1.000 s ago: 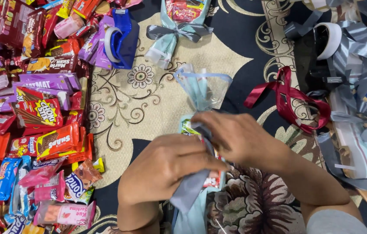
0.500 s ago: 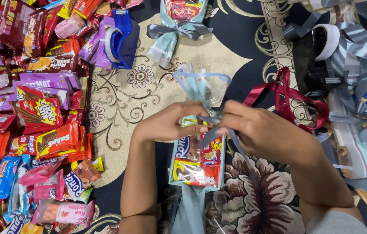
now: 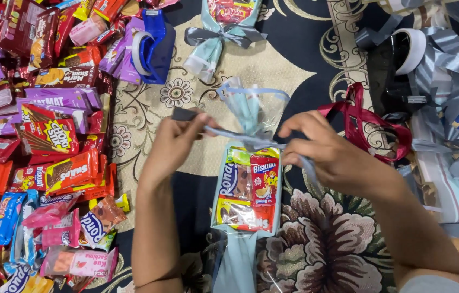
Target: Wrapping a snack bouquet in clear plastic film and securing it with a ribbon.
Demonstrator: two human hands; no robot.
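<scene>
A clear gift bag [image 3: 248,190] filled with snack packets lies on the patterned carpet between my hands. A grey ribbon [image 3: 235,135] is wrapped around its gathered neck. My left hand [image 3: 172,144] pinches one ribbon end and pulls it out to the left. My right hand [image 3: 330,154] grips the other end on the right side of the neck. The bag's open top fans out above the ribbon.
A large pile of snack packets [image 3: 39,135] covers the left side. A blue tape dispenser [image 3: 151,49] and a finished tied bag [image 3: 221,27] lie at the top. Red-handled scissors [image 3: 368,122], a ribbon roll [image 3: 408,51] and loose grey ribbon [image 3: 457,108] sit right.
My hands were together over the bag's neck; they have now moved apart, drawing the two ribbon ends out sideways. The packets inside the bag are uncovered.
</scene>
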